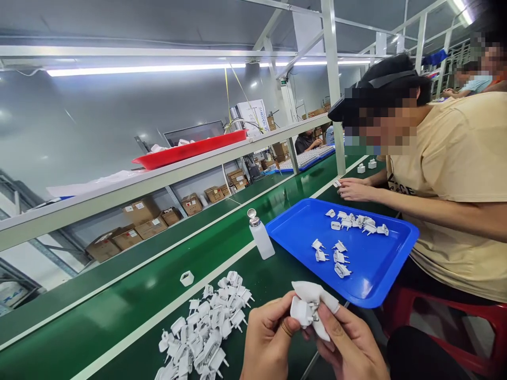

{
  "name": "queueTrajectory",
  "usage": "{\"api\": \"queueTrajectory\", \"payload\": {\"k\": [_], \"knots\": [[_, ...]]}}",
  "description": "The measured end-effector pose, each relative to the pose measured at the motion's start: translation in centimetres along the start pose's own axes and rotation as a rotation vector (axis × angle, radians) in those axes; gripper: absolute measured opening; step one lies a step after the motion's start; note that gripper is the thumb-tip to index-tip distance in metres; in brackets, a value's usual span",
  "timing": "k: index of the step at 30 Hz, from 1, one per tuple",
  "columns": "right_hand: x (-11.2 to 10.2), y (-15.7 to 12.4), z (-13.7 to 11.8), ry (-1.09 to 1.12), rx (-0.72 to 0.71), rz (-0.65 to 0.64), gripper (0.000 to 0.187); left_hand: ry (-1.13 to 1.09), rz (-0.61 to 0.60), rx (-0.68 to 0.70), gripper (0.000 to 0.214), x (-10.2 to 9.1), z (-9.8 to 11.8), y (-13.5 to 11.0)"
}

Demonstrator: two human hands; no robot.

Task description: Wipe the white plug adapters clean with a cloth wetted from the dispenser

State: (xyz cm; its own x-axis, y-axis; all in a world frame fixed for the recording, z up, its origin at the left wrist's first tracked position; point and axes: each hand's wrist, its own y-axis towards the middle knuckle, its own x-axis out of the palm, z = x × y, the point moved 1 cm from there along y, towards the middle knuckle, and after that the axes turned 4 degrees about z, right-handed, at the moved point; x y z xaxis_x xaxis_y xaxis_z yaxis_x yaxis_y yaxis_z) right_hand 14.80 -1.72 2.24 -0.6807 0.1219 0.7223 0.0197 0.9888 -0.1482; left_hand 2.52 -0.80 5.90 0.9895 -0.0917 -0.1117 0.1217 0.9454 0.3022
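My left hand (266, 336) is closed on a white plug adapter (301, 312) with metal pins, held up near the front of the view. A folded white cloth (311, 292) is in my right hand (350, 338), wrapped behind and around the pin side of the adapter. The fingertips of both hands almost meet there, and the thumb of my right hand lies close to the pins. To the left of my hands, a pile of similar white plug adapters (209, 327) lies on the green work surface. My right fingers are partly hidden behind the cloth.
Beyond my hands is a blue tray (400, 264) with several white plug parts. A white pump bottle (262, 240) stands by its left corner. One white housing (187, 278) lies on the green belt (130, 301). A co-worker (455, 158) sits at the right. A red tray (194, 149) rests on the shelf.
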Motion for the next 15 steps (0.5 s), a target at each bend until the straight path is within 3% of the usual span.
{"api": "queueTrajectory", "payload": {"k": [7, 11, 15], "knots": [[-0.8, 1.6, 1.3, 0.067, 0.056, -0.123, 0.04, 0.244, 0.065, 0.118, 0.038, -0.2, 0.4, -0.2], [-0.1, 0.7, 0.8, 0.034, 0.017, -0.015, 0.046, 0.291, 0.093, 0.126, 0.039, -0.2, 0.4, -0.4], [0.8, -0.5, 0.7, -0.084, -0.064, 0.057, 0.049, 0.184, 0.171, 0.049, 0.04, -0.3, 0.1, -0.6]]}}
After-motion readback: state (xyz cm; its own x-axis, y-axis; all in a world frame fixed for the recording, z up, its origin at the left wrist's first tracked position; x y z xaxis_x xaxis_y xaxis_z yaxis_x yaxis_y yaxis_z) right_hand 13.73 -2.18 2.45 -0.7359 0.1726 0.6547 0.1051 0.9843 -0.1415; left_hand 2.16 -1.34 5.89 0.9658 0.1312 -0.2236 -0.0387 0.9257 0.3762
